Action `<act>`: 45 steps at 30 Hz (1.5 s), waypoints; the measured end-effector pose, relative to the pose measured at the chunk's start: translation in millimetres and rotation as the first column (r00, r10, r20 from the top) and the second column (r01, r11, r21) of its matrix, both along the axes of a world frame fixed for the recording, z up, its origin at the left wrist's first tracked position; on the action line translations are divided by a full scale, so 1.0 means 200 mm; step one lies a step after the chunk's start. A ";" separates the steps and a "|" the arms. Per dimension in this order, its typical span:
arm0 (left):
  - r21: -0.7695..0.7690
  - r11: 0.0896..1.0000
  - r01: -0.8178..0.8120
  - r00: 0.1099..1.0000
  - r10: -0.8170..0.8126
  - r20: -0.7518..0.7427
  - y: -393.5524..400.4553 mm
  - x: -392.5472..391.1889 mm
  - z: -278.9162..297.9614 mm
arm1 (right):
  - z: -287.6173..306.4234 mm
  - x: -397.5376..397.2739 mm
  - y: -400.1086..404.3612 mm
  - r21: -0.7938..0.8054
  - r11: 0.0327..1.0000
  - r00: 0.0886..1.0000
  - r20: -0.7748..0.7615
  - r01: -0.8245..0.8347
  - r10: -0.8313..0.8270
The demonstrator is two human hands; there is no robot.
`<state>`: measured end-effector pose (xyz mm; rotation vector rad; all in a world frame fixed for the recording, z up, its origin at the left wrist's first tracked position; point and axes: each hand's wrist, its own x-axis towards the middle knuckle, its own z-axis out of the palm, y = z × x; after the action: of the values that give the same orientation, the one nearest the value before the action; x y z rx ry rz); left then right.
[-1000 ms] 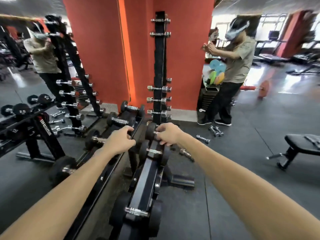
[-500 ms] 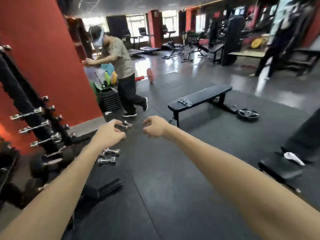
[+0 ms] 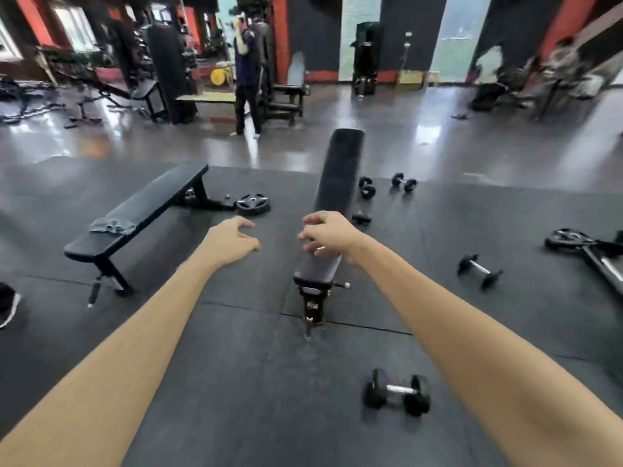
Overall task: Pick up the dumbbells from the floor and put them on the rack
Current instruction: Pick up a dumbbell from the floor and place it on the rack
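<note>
Both hands empty, left hand (image 3: 232,239) and right hand (image 3: 328,232) loosely open in mid-air; nearest dumbbell (image 3: 397,390) on the floor (image 3: 236,382) at lower right, others beyond; best gripped mid-handle; rack unseen.

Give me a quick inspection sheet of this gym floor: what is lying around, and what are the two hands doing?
Surface: dark rubber mat, with glossy floor beyond it.
Job's things: nearest dumbbell lies on the mat; second dumbbell lies to the right; far dumbbell and another beside the long bench. No rack in view.
Clutter: weight plate on the mat; grey cloth on the flat bench; long bench straight ahead.
Grippers: left hand and right hand both empty, fingers loosely curled.
Cables: nothing seen.
Surroundings: standing person among gym machines; loaded bar at the right edge.
</note>
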<state>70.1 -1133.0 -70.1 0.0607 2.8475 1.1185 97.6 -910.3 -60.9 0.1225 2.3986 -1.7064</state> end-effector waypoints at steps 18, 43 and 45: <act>0.117 0.777 0.619 0.779 -0.626 0.034 1.80 -0.61 -0.16 | -0.16 0.09 1.51 -0.004 0.760 0.760 0.031 0.650 -0.650; 0.132 0.735 0.665 0.707 -0.677 0.207 3.53 -2.18 -0.56 | -0.62 -1.49 3.06 -0.078 0.665 0.665 0.207 0.742 -0.718; 0.135 0.707 0.694 0.673 -0.704 0.225 3.70 -2.33 -0.58 | -0.64 -1.62 3.22 -0.085 0.622 0.624 0.205 0.778 -0.754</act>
<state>-396.2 -392.4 -187.0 0.8669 2.2059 0.9004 -226.7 -265.3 -189.0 1.3986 2.1890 -2.0842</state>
